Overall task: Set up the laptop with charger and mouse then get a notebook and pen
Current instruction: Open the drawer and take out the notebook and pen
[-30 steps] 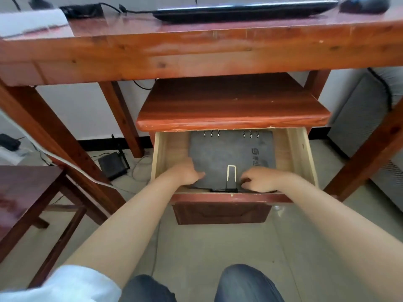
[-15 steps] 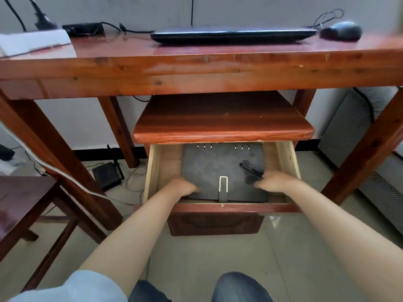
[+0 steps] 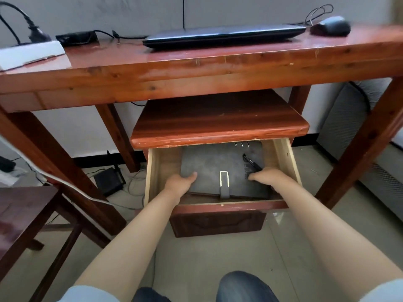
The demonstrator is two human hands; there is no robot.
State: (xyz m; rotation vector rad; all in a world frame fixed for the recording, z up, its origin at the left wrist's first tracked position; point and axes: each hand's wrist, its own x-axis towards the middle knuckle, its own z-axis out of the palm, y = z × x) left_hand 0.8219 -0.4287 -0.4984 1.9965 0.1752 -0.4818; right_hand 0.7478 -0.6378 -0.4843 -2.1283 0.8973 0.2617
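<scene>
Open drawer (image 3: 281, 158): left hand (image 3: 182, 182) fingers grip grey notebook (image 3: 216, 164) left edge; right hand (image 3: 266, 177) fingers pinch black pen (image 3: 250, 162) atop it

On the desk (image 3: 218, 68) the laptop (image 3: 222, 37) lies between the charger (image 3: 76, 38) at left and the mouse (image 3: 331, 26) at right, while below, in the open drawer (image 3: 153, 171), the pen (image 3: 251, 163) lies on the notebook's (image 3: 218, 164) right part.
</scene>
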